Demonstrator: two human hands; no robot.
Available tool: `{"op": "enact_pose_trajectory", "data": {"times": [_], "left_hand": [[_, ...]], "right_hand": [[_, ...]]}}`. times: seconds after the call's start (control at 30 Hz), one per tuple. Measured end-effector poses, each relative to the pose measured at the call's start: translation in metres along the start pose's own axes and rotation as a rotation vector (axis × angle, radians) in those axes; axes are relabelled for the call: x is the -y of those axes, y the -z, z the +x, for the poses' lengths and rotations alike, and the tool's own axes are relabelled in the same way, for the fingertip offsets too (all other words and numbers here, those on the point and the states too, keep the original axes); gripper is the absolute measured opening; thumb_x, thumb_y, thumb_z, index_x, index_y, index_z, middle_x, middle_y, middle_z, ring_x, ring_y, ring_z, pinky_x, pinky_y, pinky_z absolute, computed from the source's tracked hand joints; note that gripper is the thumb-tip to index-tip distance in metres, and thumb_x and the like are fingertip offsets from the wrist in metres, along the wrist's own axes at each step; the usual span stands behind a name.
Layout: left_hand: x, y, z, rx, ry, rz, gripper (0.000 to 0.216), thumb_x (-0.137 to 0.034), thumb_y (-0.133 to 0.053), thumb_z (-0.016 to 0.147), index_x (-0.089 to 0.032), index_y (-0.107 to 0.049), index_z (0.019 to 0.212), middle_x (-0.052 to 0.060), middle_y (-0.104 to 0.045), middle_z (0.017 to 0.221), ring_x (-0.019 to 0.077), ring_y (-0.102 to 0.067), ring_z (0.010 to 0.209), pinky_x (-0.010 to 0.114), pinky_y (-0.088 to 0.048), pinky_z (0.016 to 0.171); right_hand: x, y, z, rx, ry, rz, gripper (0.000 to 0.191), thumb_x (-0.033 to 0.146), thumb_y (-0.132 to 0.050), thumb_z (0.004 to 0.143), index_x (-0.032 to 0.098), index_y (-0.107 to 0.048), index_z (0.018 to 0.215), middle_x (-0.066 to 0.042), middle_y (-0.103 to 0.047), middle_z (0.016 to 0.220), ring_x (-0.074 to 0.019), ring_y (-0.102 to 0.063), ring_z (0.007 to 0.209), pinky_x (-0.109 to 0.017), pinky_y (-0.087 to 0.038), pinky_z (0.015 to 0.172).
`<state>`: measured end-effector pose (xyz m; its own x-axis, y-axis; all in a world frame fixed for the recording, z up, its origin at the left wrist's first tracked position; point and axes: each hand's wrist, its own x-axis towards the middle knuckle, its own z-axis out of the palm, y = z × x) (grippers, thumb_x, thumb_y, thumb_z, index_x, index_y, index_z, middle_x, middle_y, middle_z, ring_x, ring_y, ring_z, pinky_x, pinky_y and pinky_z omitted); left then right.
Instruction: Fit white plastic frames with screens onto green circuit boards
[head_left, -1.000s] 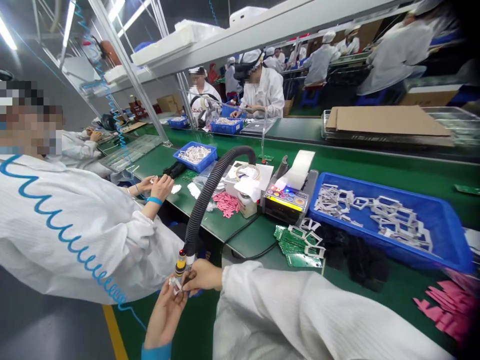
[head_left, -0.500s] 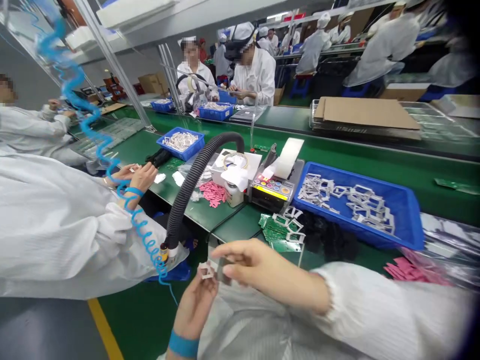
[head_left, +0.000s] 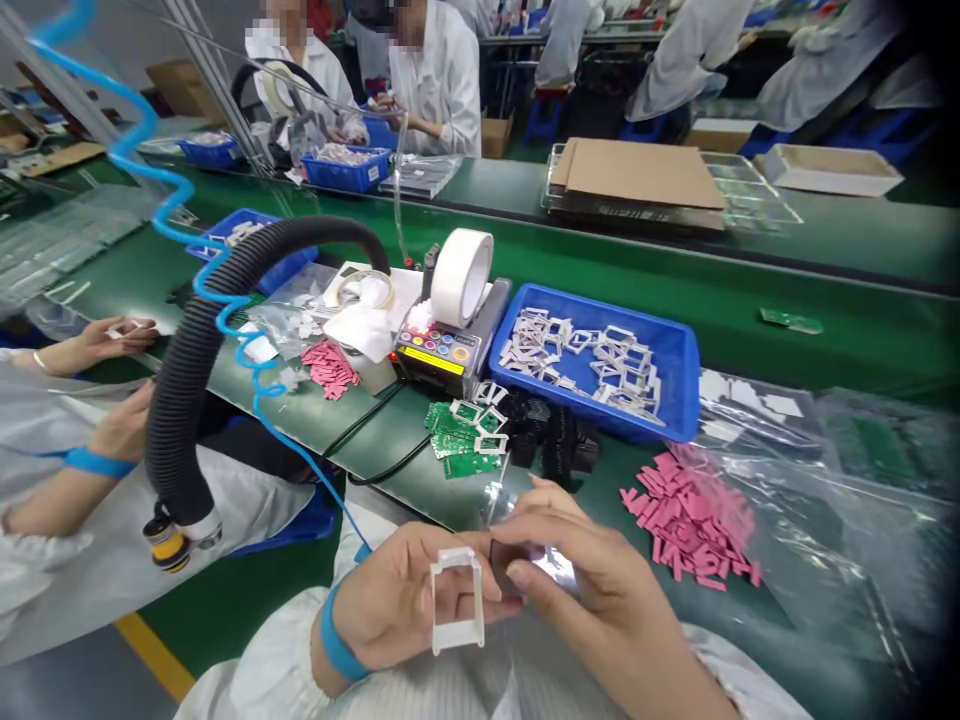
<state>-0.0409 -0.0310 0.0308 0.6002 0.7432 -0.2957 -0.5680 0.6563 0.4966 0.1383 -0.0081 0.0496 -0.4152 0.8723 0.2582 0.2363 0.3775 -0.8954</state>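
Observation:
My left hand point(head_left: 382, 600), with a blue wristband point(head_left: 339, 635), is closed on a small white plastic frame point(head_left: 459, 636). The frame stands upright with its opening toward me. Just to the right, my right hand point(head_left: 600, 570) pinches a thin flat panel point(head_left: 553, 566), dark at its left and glossy at its right. The left fingertips reach under this panel; I cannot tell whether they bear it. A clear film tab point(head_left: 498, 503) sticks up past the right fingertips. Beyond the hands lie green circuit boards point(head_left: 456, 440) with several white frames on top.
A blue bin point(head_left: 600, 423) of white frames stands beside the black machine point(head_left: 431, 372) carrying a white tape roll point(head_left: 478, 285). Pink strips point(head_left: 682, 515) lie at right. At left hang a black hose point(head_left: 176, 420) and blue coiled cord point(head_left: 169, 200), near a co-worker's hands point(head_left: 124, 345).
The view has swung right and closer to the bench. My left hand has turned, so the frame now faces me upright. The panel in my right hand now lies flatter.

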Motion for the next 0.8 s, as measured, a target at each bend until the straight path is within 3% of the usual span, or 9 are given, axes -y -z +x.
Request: {"op": "enact_pose_trajectory", "data": {"times": [0.1, 0.3, 0.5, 0.67, 0.8], "left_hand": [[0.004, -0.003, 0.004, -0.007, -0.013, 0.026, 0.037, -0.044, -0.079, 0.057, -0.015, -0.076, 0.080, 0.012, -0.067, 0.094, 0.0315, -0.062, 0.099, 0.049, -0.039, 0.098], [0.002, -0.004, -0.001, -0.029, -0.127, 0.231, 0.036, -0.046, -0.078, 0.058, -0.019, -0.077, 0.082, 0.014, -0.060, 0.122, 0.0322, -0.058, 0.108, 0.043, -0.043, 0.095], [-0.003, -0.008, -0.002, 0.018, -0.229, 0.467, 0.028, -0.039, -0.075, 0.065, -0.025, -0.077, 0.090, 0.012, -0.062, 0.124, 0.0312, -0.059, 0.109, 0.041, -0.041, 0.096], [-0.003, -0.009, -0.002, 0.031, -0.272, 0.516, 0.027, -0.037, -0.073, 0.068, -0.027, -0.076, 0.093, 0.012, -0.061, 0.125, 0.0349, -0.053, 0.118, 0.048, -0.033, 0.104], [-0.003, -0.005, -0.004, 0.021, -0.274, 0.562, 0.029, -0.036, -0.073, 0.068, -0.025, -0.075, 0.095, 0.013, -0.060, 0.126, 0.0363, -0.052, 0.118, 0.049, -0.034, 0.103]], "right_hand": [[-0.004, 0.004, 0.000, 0.005, 0.086, -0.055, 0.018, 0.013, -0.054, 0.085, 0.024, -0.061, 0.097, -0.001, -0.065, 0.080, -0.0154, -0.060, 0.076, -0.032, -0.048, 0.074], [-0.007, 0.002, -0.006, -0.239, 0.192, -0.381, 0.012, 0.012, -0.056, 0.081, 0.023, -0.053, 0.081, 0.001, -0.053, 0.072, -0.0165, -0.054, 0.074, -0.047, -0.026, 0.101], [-0.007, 0.002, -0.008, -0.202, 0.163, -0.386, 0.012, 0.011, -0.052, 0.083, 0.023, -0.051, 0.082, 0.001, -0.053, 0.073, -0.0174, -0.052, 0.077, -0.046, -0.023, 0.101], [-0.008, 0.002, -0.009, -0.176, 0.146, -0.384, 0.011, 0.013, -0.051, 0.085, 0.024, -0.050, 0.082, 0.001, -0.053, 0.073, -0.0172, -0.052, 0.077, -0.047, -0.022, 0.100], [-0.012, -0.001, -0.005, -0.143, 0.163, -0.407, 0.011, 0.012, -0.049, 0.086, 0.023, -0.049, 0.082, 0.001, -0.053, 0.073, -0.0172, -0.051, 0.077, -0.046, -0.023, 0.099]]}}
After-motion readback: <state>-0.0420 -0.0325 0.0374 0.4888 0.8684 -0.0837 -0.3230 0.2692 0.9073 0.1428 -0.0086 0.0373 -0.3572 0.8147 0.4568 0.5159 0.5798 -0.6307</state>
